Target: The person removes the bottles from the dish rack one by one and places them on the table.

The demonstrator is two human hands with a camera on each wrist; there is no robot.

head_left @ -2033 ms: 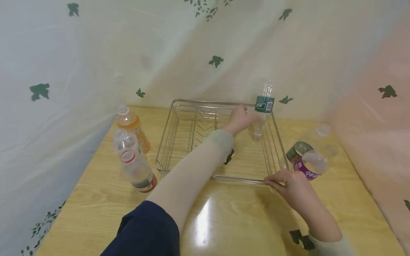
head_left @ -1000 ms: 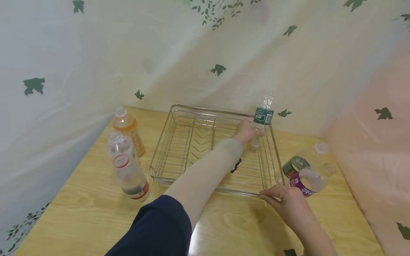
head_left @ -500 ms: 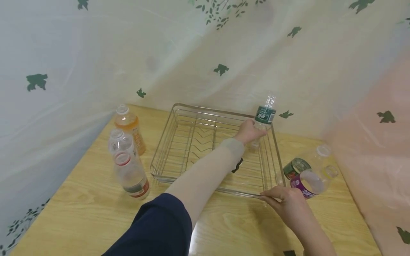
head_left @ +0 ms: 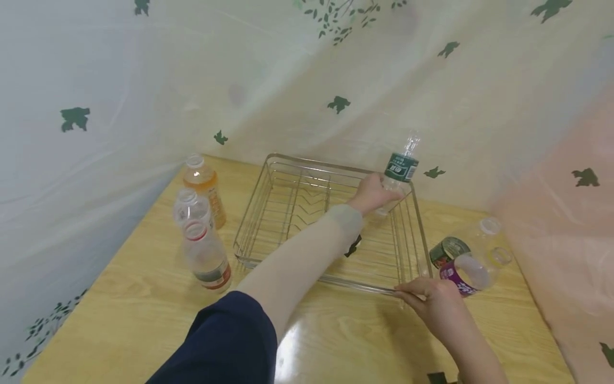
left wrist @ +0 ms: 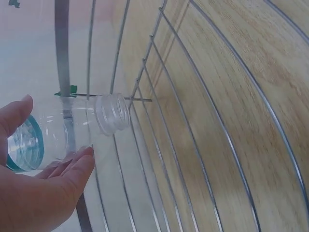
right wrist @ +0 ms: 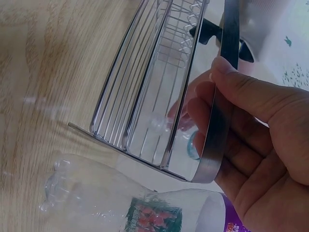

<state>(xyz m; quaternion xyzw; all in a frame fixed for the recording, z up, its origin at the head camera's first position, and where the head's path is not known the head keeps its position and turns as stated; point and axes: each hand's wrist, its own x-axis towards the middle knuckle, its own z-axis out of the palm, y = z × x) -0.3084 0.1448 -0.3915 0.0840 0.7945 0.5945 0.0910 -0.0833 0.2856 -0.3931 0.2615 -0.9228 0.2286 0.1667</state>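
Observation:
In the head view a wire dish rack [head_left: 355, 285] lies on the table. At its back right corner my left hand [head_left: 376, 194] holds a clear plastic bottle [head_left: 401, 168] with a green label, neck down and leaning right. The left wrist view shows the bottle's bare threaded neck [left wrist: 113, 113] near the side wires; whether it touches them I cannot tell. Thumb and fingers lie around the bottle's body. My right hand [head_left: 438, 301] pinches the rack's front right corner; in the right wrist view, the thumb presses the flat metal rim [right wrist: 217, 130] with fingers curled behind it.
Left of the rack stand an orange-labelled bottle [head_left: 211, 189], a clear bottle [head_left: 192, 208] and a red-ringed bottle [head_left: 206, 261]. Close to its right side are a green-labelled bottle [head_left: 448, 250] and a purple-labelled bottle [head_left: 460, 280]. A patterned curtain [head_left: 268, 80] hangs behind.
My left hand has shifted slightly right towards the rack's back corner, and the bottle leans more to the right. The right hand keeps its hold on the front corner. The head view has shifted.

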